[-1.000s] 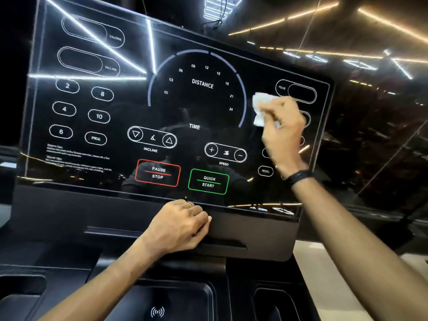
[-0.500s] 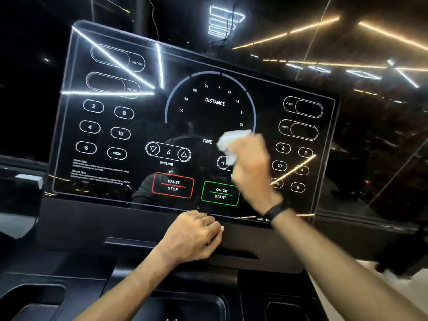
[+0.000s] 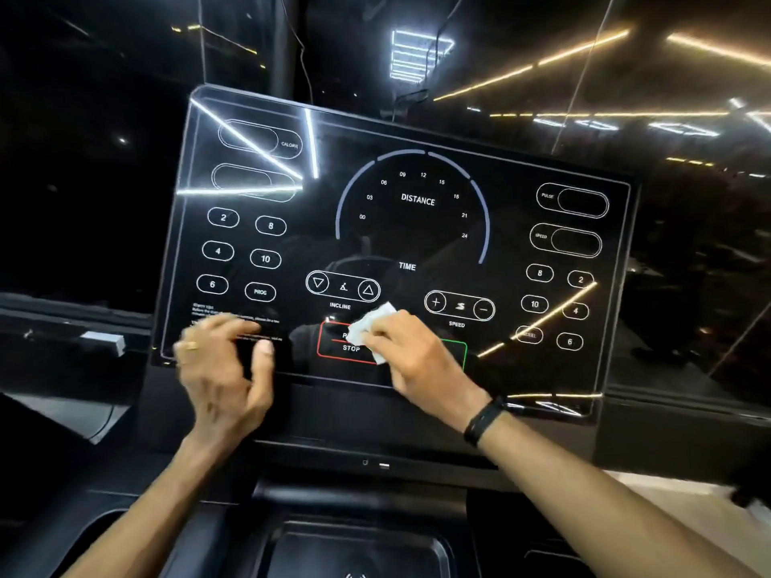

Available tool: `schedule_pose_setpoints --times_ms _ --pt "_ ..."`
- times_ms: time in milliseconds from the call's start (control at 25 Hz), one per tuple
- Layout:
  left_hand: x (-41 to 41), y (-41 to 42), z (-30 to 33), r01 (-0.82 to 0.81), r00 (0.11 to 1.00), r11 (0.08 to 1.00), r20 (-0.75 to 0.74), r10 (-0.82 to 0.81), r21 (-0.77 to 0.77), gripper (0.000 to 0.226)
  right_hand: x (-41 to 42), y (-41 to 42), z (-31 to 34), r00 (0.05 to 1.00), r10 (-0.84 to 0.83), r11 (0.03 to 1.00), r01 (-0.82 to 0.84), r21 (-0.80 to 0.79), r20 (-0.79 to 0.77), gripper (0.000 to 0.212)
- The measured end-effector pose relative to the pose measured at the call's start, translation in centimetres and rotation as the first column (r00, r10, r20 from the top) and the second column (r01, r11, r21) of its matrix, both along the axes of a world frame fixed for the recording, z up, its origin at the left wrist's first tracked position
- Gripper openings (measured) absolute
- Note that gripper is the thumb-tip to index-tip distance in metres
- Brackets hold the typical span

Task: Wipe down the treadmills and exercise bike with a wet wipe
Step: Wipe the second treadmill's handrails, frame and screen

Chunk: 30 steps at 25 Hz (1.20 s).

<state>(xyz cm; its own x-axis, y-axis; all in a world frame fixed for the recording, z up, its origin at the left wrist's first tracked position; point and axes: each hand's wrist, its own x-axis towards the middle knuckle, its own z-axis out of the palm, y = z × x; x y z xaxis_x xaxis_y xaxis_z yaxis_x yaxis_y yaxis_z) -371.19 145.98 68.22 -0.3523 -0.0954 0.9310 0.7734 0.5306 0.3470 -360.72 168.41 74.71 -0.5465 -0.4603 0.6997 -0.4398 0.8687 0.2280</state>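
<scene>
A glossy black treadmill console screen point(image 3: 417, 227) with white printed buttons fills the middle of the head view. My right hand point(image 3: 417, 360) holds a crumpled white wet wipe point(image 3: 369, 325) against the lower middle of the screen, over the red PAUSE/STOP button and partly covering the green QUICK START button. A black band sits on that wrist. My left hand point(image 3: 225, 369), blurred, hovers with spread, loosely bent fingers in front of the screen's lower left corner and holds nothing.
Below the screen lie the dark console ledge point(image 3: 375, 465), a central tray with a wireless symbol point(image 3: 359, 552) and cup recesses on both sides. Dark mirrored glass with ceiling-light reflections point(image 3: 584, 77) surrounds the console.
My right hand has wiped from the upper right of the screen down and left to the PAUSE/STOP button. My left hand has left the console ledge and risen to the lower left corner.
</scene>
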Motion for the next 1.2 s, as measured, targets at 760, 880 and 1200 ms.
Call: schedule_pose_setpoints --times_ms 760,880,1200 --pt "-3.3 -5.2 0.5 -0.168 0.79 0.973 0.612 0.039 0.155 0.059 -4.4 -4.1 2.7 0.99 -0.103 0.974 0.081 -0.211 -0.098 0.036" --pt "-3.5 -5.2 0.4 -0.146 0.789 0.978 0.613 0.026 0.146 0.062 -4.1 -3.7 1.9 0.999 0.051 0.995 -0.052 0.087 0.019 0.042" --pt "-3.5 -5.5 0.4 -0.088 0.778 0.983 0.628 -0.034 0.162 0.057 -5.3 -7.2 1.6 0.999 0.049 0.998 -0.049 -0.025 0.005 0.038"
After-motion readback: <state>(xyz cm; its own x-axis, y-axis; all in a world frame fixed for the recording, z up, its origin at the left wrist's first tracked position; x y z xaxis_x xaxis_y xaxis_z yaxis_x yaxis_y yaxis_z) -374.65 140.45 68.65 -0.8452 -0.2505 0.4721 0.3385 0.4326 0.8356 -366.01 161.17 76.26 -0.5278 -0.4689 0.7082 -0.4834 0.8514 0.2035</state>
